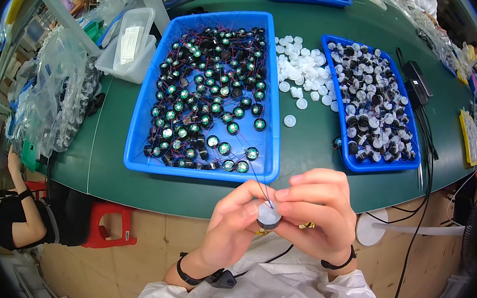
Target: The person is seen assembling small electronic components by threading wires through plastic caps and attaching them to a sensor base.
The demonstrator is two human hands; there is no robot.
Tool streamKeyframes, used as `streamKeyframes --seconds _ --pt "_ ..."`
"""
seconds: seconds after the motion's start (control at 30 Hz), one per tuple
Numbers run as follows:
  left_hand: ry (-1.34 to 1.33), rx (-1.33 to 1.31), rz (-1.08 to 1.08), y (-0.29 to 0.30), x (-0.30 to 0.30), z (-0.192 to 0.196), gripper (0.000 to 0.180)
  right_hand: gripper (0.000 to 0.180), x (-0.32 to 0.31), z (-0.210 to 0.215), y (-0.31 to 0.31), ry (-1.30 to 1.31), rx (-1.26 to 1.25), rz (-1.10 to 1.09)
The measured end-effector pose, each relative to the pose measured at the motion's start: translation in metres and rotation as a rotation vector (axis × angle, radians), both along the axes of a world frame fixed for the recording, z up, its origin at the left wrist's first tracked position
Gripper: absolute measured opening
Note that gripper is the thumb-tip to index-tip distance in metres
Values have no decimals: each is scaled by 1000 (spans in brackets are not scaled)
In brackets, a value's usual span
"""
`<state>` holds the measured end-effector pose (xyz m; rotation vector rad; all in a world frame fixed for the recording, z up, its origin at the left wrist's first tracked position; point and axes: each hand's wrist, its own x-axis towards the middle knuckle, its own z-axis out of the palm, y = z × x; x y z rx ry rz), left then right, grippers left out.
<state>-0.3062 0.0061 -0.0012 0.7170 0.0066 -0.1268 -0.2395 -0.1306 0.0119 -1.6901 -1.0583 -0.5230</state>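
Observation:
Just in front of the table edge, both my hands hold one small round black part with a white plastic cap [269, 214] on top. Thin dark wires rise from it. The fingers of my left hand [230, 224] pinch its left side. My right hand [324, 212] closes on it from the right, its thumb and fingertips by the cap and wires. Beyond them stands a blue tray [275, 152] of loose black round parts with green faces and thin wires. Loose white caps [303, 69] lie to its right. A second blue tray [357, 165] holds several capped parts.
The green table [113, 137] curves around in front of me. Clear plastic boxes [127, 52] and plastic bags [54, 91] are at the left. A black adapter [417, 83] with trailing cables is at the right. A person [20, 214] sits near a red stool [110, 226].

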Motion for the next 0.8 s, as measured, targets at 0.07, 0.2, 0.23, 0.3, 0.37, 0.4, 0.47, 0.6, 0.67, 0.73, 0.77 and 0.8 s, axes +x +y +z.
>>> streamKeyframes --seconds 0.07,0.2,0.23,0.3,0.37,0.4,0.47,0.6,0.67,0.73,0.77,0.8 --pt "-79 3 -58 2 1 -5 33 33 -1 -2 -4 -69 27 -39" --pt "-131 127 -1 -2 5 -4 30 30 -2 -3 -9 -101 8 -89" --pt "-152 121 0 0 7 -4 28 30 -1 -3 -10 -98 5 -102" --pt "-172 114 0 0 10 -3 28 30 0 -3 -12 -94 2 -118" --pt "-231 97 67 -1 15 1 27 30 2 -2 -14 -66 -44 -116" --pt "-228 98 72 0 16 1 27 30 3 -1 -14 -64 -43 -112" --pt "-292 216 113 1 17 1 32 33 3 5 -13 26 -48 -93" --pt "-326 263 97 3 15 1 32 33 7 11 -14 -21 -107 -38" --pt "-333 261 97 4 16 2 32 31 8 11 -15 -34 -107 -30" --pt "-339 255 90 4 17 2 31 29 7 12 -16 -44 -108 -30" --pt "-358 268 95 3 19 2 32 28 7 12 -16 -28 -96 -22" --pt "-377 282 99 3 20 2 33 27 6 11 -16 -13 -82 -14"
